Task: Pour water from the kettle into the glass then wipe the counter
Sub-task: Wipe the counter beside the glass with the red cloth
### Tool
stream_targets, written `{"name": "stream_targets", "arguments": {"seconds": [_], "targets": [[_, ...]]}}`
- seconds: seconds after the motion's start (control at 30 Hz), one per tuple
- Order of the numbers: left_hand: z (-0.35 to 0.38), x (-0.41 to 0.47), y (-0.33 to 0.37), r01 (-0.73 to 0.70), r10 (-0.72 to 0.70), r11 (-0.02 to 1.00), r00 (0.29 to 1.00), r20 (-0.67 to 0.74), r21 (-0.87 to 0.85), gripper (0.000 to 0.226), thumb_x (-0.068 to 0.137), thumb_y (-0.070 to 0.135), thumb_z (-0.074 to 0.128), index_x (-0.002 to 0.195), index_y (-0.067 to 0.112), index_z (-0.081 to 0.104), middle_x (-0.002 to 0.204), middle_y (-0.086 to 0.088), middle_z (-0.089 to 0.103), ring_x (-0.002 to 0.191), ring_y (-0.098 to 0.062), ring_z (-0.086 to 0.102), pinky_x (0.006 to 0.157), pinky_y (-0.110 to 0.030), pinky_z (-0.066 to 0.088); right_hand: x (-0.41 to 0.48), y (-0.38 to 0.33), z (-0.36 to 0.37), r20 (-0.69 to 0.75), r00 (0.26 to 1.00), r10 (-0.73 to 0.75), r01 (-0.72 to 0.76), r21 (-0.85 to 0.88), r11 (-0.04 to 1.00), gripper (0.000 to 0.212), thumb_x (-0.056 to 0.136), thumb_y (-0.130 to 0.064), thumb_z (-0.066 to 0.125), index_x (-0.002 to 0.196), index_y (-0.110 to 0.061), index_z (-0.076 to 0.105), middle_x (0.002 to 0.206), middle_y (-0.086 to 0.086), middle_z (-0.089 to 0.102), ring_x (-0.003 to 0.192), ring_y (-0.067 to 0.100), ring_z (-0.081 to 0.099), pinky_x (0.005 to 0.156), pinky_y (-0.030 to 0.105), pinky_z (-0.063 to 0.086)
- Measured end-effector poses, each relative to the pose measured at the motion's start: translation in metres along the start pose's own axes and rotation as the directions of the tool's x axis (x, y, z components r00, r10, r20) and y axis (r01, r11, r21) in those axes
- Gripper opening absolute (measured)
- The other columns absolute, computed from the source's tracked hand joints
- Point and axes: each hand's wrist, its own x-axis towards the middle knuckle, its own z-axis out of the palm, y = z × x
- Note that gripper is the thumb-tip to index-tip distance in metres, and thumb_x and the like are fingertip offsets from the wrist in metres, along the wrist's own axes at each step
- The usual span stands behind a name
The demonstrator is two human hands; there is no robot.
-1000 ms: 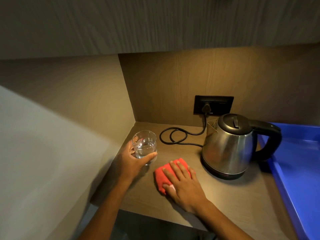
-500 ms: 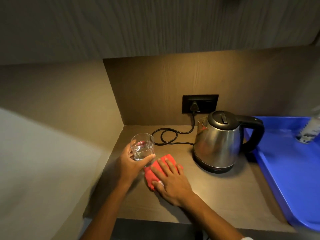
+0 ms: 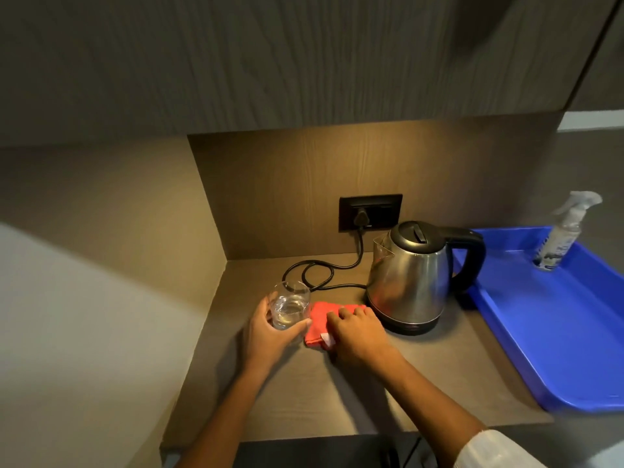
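While left grip (image 3: 270,332) wraps glass (image 3: 289,305) — right (image 3: 358,332) flat, fingers apart, on cloth (image 3: 320,319).

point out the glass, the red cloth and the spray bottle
glass (image 3: 291,307): head view, on its clear wall above the left hand's thumb.
red cloth (image 3: 319,319): head view, on the bare fabric left of the right hand.
spray bottle (image 3: 559,243): head view, on its labelled body.

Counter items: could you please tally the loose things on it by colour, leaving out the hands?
Clear: 2, the glass and the spray bottle
Red: 1, the cloth
Silver and black: 1, the kettle
Blue: 1, the tray
Total: 5
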Motion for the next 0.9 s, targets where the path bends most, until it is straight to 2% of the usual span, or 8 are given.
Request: {"name": "stream_targets", "arguments": {"seconds": [0.07,0.2,0.47,0.53,0.63,0.7,0.77,0.9], "targets": [[-0.001,-0.003,0.001,-0.004,0.004,1.0,1.0,0.021,0.024,0.104,0.041,0.077,0.076,0.132,0.033,0.05,0.122,0.005,0.068,0.107,-0.015,0.065,0.088,-0.043,0.057,-0.008,0.001,-0.001,-0.102,0.995,-0.005,0.004,-0.009,1.0,0.045,0.087,-0.047,0.055,0.118,-0.015,0.05,0.119,0.011,0.062,0.103,0.033,0.057,0.084,0.038,0.042],[0.003,-0.005,0.002,0.0,-0.006,0.998,0.995,0.103,0.059,0.109,0.049,0.07,0.079,0.142,0.028,0.042,0.134,0.0,0.062,0.119,-0.02,0.059,0.097,-0.046,0.053,-0.029,0.017,-0.011,-0.138,0.976,0.168,-0.148,0.147,0.978,0.04,0.095,-0.052,0.044,0.109,-0.015,0.049,0.11,0.009,0.065,0.098,0.033,0.062,0.064,0.036,0.036],[0.012,-0.022,0.012,0.013,-0.019,0.999,0.986,0.163,0.039,0.108,0.061,0.052,0.085,0.149,0.026,0.029,0.152,-0.008,0.042,0.136,-0.028,0.043,0.107,-0.052,0.043,-0.081,0.04,-0.019,-0.303,0.912,0.275,-0.147,0.385,0.911,0.043,0.094,-0.052,0.047,0.127,-0.025,0.049,0.119,0.001,0.066,0.102,0.025,0.063,0.074,0.038,0.052],[0.005,-0.039,0.019,-0.045,0.044,0.997,0.999,0.019,0.07,0.111,0.066,0.057,0.08,0.153,0.025,0.021,0.16,-0.006,0.027,0.144,-0.027,0.028,0.112,-0.051,0.036,-0.091,0.042,-0.02,-0.341,0.902,0.266,-0.092,0.451,0.888,0.046,0.094,-0.047,0.053,0.135,-0.026,0.046,0.125,0.0,0.064,0.106,0.021,0.063,0.08,0.039,0.055],[0.008,-0.084,0.052,-0.317,0.332,0.943,0.915,-0.228,0.101,0.077,0.077,0.062,0.062,0.142,0.028,0.042,0.146,0.001,0.044,0.131,-0.012,0.041,0.102,-0.038,0.041,-0.109,0.05,-0.025,-0.468,0.851,0.24,0.001,0.457,0.889,0.053,0.089,-0.041,0.065,0.136,-0.023,0.048,0.123,0.001,0.066,0.102,0.02,0.065,0.08,0.037,0.057],[0.029,-0.108,0.086,-0.31,0.309,0.951,0.94,-0.144,0.014,0.057,0.079,0.064,0.056,0.128,0.034,0.055,0.129,0.007,0.058,0.111,-0.003,0.055,0.089,-0.03,0.051,-0.122,0.06,-0.028,-0.556,0.807,0.199,0.065,0.419,0.906,0.056,0.08,-0.039,0.075,0.127,-0.017,0.057,0.113,0.006,0.07,0.092,0.023,0.068,0.072,0.033,0.055],[0.059,-0.126,0.127,-0.152,0.159,0.969,0.987,0.022,-0.195,0.05,0.083,0.063,0.059,0.123,0.032,0.06,0.118,0.005,0.067,0.099,0.0,0.063,0.08,-0.026,0.057,-0.144,0.081,-0.031,-0.575,0.797,0.185,0.103,0.432,0.896,0.063,0.069,-0.03,0.086,0.123,-0.015,0.058,0.111,0.011,0.07,0.091,0.028,0.068,0.073,0.031,0.052],[0.124,-0.143,0.19,0.093,0.036,0.868,0.968,0.248,-0.487,0.054,0.083,0.026,0.075,0.131,0.016,0.052,0.112,-0.012,0.071,0.102,-0.02,0.069,0.086,-0.036,0.059,-0.192,0.152,-0.033,-0.537,0.784,0.311,0.057,0.562,0.825,0.07,0.068,-0.004,0.079,0.126,-0.026,0.046,0.119,0.008,0.064,0.099,0.03,0.061,0.078,0.038,0.052]]}}
